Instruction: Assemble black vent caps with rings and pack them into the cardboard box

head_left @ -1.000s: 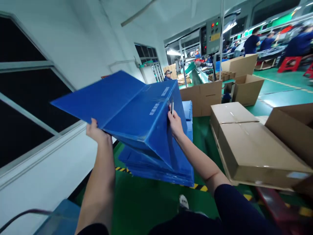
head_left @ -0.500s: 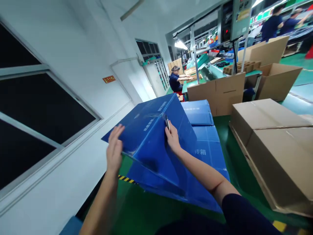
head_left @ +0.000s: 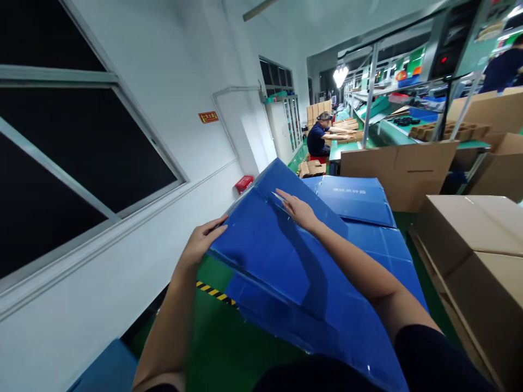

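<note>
A large blue box (head_left: 261,234) is tilted up in front of me, its broad side facing me. My left hand (head_left: 201,239) grips its upper left edge, thumb on the near face and fingers over the edge. Against the upper part of the same face, my right hand (head_left: 300,211) holds a thin, pale tool (head_left: 279,196) whose shape is mostly hidden by the fingers. More blue boxes (head_left: 355,197) lie behind and to the right of the tilted one.
Brown cartons (head_left: 469,223) stand on a pallet at the right. Behind the blue boxes is a cardboard panel (head_left: 396,169). A person (head_left: 317,139) sits at a bench further back. The white wall (head_left: 122,256) runs along the left.
The blue box has tipped so its side faces me more and its printed top is out of sight. My left hand has closed on its edge. The view has turned right.
</note>
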{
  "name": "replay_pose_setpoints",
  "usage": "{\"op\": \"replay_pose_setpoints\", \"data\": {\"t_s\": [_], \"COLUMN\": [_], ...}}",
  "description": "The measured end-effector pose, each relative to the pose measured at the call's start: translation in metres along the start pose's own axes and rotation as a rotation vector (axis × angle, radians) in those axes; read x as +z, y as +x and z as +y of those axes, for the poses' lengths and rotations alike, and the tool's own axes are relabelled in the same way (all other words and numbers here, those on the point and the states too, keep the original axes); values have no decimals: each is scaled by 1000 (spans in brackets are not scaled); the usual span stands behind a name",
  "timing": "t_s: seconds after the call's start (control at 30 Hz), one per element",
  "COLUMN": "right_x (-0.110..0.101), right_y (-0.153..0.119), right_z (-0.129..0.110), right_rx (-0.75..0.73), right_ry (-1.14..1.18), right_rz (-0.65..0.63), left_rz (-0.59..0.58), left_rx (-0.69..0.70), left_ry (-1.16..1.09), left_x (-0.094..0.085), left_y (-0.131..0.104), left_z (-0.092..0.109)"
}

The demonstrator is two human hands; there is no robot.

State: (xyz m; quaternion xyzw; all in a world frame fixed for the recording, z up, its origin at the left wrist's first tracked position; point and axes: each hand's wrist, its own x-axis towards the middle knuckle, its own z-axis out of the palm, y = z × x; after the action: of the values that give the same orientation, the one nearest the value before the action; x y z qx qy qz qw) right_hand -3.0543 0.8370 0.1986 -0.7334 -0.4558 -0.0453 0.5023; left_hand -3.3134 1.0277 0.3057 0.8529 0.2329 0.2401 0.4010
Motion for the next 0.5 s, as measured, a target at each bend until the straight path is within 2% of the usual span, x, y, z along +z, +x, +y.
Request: {"op": "replay_pose_setpoints", "data": {"t_s": [0.1,0.2,0.37,0.5], "right_x": [7,10,8,3], "right_y": [21,37,45,35], "right_z": [-24,-38,-44,-40], "right_rx": [20,44,61,49], "right_ry": [-239,-323,-479,-549], "right_rz": [-89,-153,-221,-264], "left_rz": [-76,-83,-49,-20], "left_rx": [48,76,41,38], "left_ry": [-68,-91,-136,-143], "left_x": [1,3,1,1], "left_y": [0,-3,-5,-7], "left_z": [-8,-8,-10,-10]}}
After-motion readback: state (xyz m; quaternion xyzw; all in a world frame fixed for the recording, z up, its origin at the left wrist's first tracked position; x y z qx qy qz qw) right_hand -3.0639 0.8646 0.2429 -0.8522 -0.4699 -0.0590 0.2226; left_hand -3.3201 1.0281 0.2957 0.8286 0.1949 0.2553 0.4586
